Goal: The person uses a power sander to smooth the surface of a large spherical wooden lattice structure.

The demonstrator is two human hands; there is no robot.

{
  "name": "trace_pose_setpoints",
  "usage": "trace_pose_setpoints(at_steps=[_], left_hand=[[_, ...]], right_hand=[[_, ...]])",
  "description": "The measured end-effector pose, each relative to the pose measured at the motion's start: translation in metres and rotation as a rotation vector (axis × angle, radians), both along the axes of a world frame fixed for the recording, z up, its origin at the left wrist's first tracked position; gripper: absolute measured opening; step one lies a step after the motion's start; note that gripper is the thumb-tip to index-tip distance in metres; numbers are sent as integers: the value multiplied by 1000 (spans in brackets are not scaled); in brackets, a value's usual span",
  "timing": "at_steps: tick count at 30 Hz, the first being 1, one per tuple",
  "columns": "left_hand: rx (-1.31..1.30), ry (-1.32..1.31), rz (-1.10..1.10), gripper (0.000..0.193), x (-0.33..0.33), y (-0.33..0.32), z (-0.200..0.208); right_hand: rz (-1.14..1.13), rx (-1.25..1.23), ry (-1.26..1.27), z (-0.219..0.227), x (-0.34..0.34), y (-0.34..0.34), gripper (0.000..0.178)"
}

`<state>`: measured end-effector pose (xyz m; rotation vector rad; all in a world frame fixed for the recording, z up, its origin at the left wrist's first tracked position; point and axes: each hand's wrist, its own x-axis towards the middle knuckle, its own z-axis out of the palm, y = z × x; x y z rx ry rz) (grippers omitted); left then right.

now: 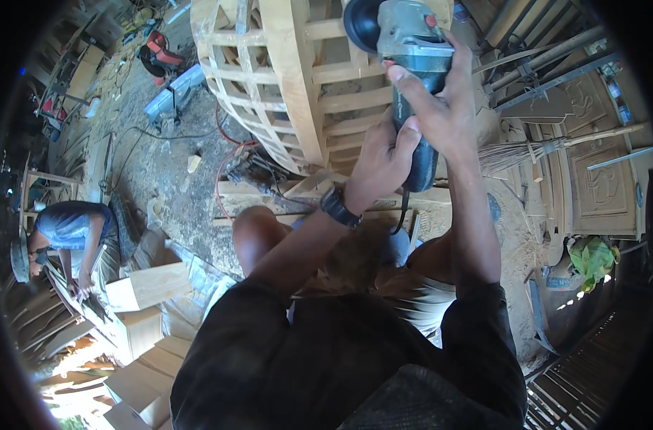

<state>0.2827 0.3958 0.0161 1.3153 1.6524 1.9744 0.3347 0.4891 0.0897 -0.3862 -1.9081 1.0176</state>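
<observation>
An angle grinder (411, 51) with a grey head, a dark teal body and a round black disc is held upright at the top of the view. My left hand (377, 161) wraps the lower part of its body; a dark watch is on that wrist. My right hand (450, 107) grips it higher up, with the thumb across the front. The disc is against or very near a curved wooden lattice frame (296, 79); I cannot tell whether they touch. A black cord (404, 208) hangs from the grinder's lower end.
Wood pieces and a red hose (220, 179) lie at the frame's base. A red power tool (161, 54) sits far left. Another person (75, 226) bends over work at left, near wooden blocks (151, 287). A broom (531, 154) and carved panels (599, 172) are at right.
</observation>
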Motion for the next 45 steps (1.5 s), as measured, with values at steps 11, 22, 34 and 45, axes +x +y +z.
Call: trace_pose_setpoints(at_steps=[11, 22, 34, 45], left_hand=[[-283, 1012, 197, 81, -37, 0, 6], [-126, 315, -119, 58, -39, 5, -3], [-177, -344, -251, 85, -37, 16, 27], [-63, -242, -152, 89, -54, 35, 64]], right_hand=[[-78, -35, 443, -18, 8, 16, 66], [-171, 172, 188, -28, 6, 21, 87], [-146, 344, -68, -18, -4, 10, 93], [-77, 206, -92, 17, -21, 26, 86]])
